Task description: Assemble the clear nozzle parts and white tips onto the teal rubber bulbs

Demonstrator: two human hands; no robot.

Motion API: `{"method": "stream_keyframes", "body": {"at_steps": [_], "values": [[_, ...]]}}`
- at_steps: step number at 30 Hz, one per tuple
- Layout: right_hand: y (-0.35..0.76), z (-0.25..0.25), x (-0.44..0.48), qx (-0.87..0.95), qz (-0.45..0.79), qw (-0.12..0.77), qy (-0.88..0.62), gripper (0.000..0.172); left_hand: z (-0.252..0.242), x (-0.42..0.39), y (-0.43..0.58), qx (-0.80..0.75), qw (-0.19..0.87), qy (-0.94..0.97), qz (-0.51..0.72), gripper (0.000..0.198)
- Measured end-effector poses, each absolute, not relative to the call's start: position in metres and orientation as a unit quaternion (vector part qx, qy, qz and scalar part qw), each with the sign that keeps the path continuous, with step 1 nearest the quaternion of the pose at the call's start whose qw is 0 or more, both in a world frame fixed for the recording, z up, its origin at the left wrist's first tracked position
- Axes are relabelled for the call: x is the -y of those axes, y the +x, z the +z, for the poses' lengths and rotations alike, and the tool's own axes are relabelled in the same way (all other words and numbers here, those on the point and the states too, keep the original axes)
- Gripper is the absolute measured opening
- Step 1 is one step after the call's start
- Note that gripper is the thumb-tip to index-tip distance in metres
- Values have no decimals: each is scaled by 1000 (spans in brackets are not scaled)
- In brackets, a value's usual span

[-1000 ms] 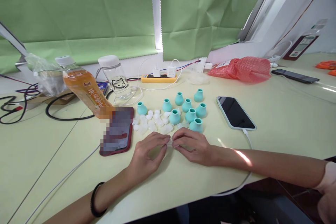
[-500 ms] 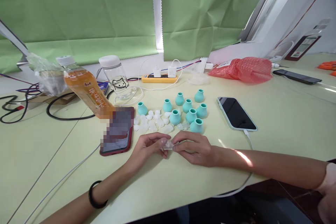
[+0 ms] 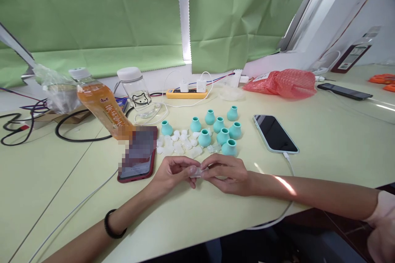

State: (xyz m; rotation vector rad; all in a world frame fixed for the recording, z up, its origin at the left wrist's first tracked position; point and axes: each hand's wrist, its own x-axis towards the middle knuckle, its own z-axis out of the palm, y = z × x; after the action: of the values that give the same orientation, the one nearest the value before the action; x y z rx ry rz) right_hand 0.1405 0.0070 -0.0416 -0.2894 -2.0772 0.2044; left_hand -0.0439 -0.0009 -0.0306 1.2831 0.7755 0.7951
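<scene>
My left hand [image 3: 173, 171] and my right hand [image 3: 226, 172] meet just above the pale green table [image 3: 216, 209], fingertips pinched together on a small clear plastic piece [image 3: 197, 171]. Right behind them lies a heap of several similar clear pieces [image 3: 179, 144]. Several small teal vase-shaped parts [image 3: 220, 129] stand upright behind my right hand, one more [image 3: 166, 128] off to the left. A black band is on my left wrist.
A red-cased phone [image 3: 138, 154] lies left of my hands, leaning against a tilted orange drink bottle [image 3: 103, 107]. A dark-screened phone [image 3: 274, 133] on a white cable lies to the right. Further back: a clear jar [image 3: 137, 90], yellow power strip [image 3: 185, 92], red bag [image 3: 282, 83], black cables [image 3: 18, 125].
My hands have lifted the clear piece slightly off the table, and the left fingers have curled in from lying flat to pinching it. Nothing else has moved.
</scene>
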Motion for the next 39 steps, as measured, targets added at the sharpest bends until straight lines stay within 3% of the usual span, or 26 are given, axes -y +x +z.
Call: {"method": "stream_keyframes", "body": {"at_steps": [10,21,29,33,35,39], "values": [[137,-42,-9,849,92,510,-103,14,-35,1,-41,-298,751,483,338,18],[138,-41,-9,860,78,496,-93,17,-31,2,-39,-303,732,505,343,17],[150,-22,-10,919,-56,379,-92,26,-26,7,-39,-300,749,475,352,19],[174,1,-14,876,-117,420,-205,33,-24,8,-42,-301,738,470,379,17],[187,5,-18,843,-126,431,-298,27,-24,6,-43,-306,734,468,386,16],[200,-9,-24,837,-91,323,-433,27,-25,4,-42,-327,730,448,399,19]]}}
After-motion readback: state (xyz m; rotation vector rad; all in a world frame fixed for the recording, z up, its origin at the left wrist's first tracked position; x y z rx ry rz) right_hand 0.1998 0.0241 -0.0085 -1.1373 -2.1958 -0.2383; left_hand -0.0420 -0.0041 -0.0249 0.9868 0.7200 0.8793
